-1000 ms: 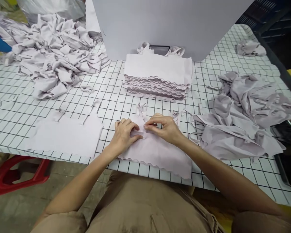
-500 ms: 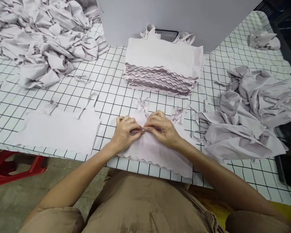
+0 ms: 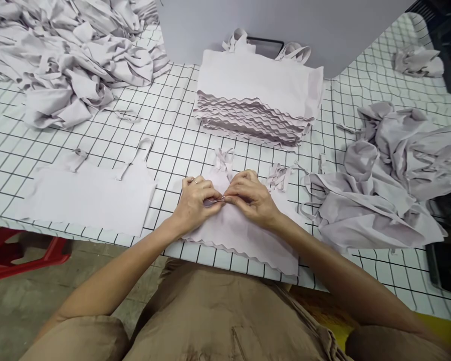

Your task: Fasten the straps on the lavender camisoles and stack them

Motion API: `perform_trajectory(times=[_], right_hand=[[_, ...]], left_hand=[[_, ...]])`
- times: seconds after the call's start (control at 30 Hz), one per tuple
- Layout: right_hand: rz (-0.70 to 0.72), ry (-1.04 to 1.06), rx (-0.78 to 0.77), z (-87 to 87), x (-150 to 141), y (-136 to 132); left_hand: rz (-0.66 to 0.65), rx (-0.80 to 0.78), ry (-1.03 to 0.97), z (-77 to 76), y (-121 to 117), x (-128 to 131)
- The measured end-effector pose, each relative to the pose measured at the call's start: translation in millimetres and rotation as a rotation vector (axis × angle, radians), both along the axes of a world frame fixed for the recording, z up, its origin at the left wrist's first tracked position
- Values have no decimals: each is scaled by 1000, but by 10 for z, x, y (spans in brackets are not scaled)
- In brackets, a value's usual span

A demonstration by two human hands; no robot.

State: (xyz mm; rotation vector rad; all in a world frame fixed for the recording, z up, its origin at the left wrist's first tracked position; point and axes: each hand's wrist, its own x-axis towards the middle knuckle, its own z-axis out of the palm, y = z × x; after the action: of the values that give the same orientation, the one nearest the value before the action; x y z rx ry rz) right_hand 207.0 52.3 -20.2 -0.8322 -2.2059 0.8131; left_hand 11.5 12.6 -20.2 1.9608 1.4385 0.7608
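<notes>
A pale lilac strappy top (image 3: 248, 240) with a wavy hem lies in front of me at the table edge. My left hand (image 3: 197, 203) pinches its upper edge between thumb and fingers. Right beside it, fingertips nearly touching, my right hand (image 3: 251, 200) is closed in a pinch at the same spot; the tiny piece between the fingertips is too small to make out. To the left a second strappy top (image 3: 90, 198) is spread flat. Beyond my hands sits a neat stack of tops (image 3: 259, 80) with wavy edges and straps at the back.
Loose lilac garments (image 3: 71, 60) heap at the far left, and a crumpled pile (image 3: 391, 190) lies at the right. A grey panel (image 3: 285, 25) stands behind the stack. A dark object (image 3: 445, 265) rests at the right edge; a red stool (image 3: 26, 253) is below left.
Both hands have come together on the top's upper edge; the left fingers, apart from the right earlier, now pinch the cloth. My view has tilted downward slightly.
</notes>
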Motion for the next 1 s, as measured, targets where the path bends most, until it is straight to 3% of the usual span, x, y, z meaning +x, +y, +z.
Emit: perform_trajectory(times=[0.67, 1.0], right_hand=[[-19, -13, 4, -13, -8, -5], [11, -28, 106, -7, -10, -16]], left_hand=[[2, -28, -30, 3, 0, 9], [-5, -5, 6, -10, 6, 3]])
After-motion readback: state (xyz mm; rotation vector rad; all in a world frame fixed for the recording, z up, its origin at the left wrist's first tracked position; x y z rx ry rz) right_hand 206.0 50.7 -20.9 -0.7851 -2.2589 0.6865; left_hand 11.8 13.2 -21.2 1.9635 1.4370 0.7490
